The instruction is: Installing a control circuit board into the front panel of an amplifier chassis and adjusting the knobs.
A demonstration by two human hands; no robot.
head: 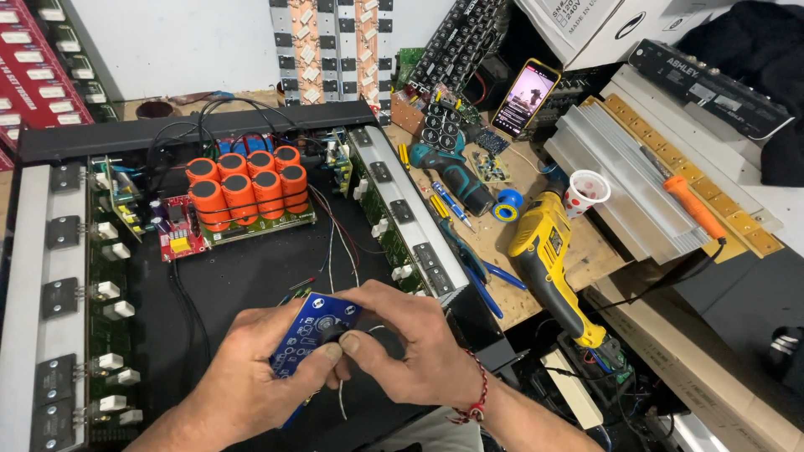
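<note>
My left hand (pixel 243 372) holds a small blue circuit board (pixel 308 331) from below, low in the frame over an open amplifier chassis (pixel 251 276). My right hand (pixel 410 343) pinches a small dark part (pixel 335 333) on the board's face, thumb and forefinger closed on it. Thin wires hang from the board toward me. A red thread band sits on my right wrist.
Several orange capacitors (pixel 247 188) stand on a green board in the chassis, beside a red board (pixel 178 230). To the right lie a teal drill (pixel 456 172), a yellow drill (pixel 548 251), blue pliers (pixel 473 268), a phone (pixel 526 96), a finned heat sink (pixel 628 180) and an orange soldering iron (pixel 695 209).
</note>
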